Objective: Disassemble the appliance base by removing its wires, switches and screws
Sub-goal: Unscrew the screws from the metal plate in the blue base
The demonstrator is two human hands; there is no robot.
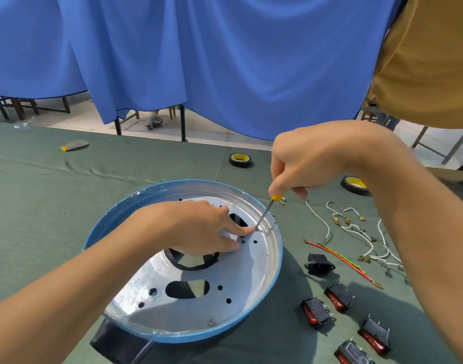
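The round appliance base (273,269), blue outside and bare metal inside, lies open side up on the green cloth. My right hand (312,158) grips a yellow-handled screwdriver (267,210) whose tip sits on a screw (256,228) near the far right inner wall. My left hand (206,227) rests inside the base, its index fingertip touching that screw. A second screw with a nut (211,321) sits near the front rim.
To the right lie several red rocker switches (339,298), a black power socket (318,262), white wires (356,232) and a red and yellow-green wire (343,261). Two tape rolls (240,160) (355,184) stand further back. Blue curtain hangs behind the table.
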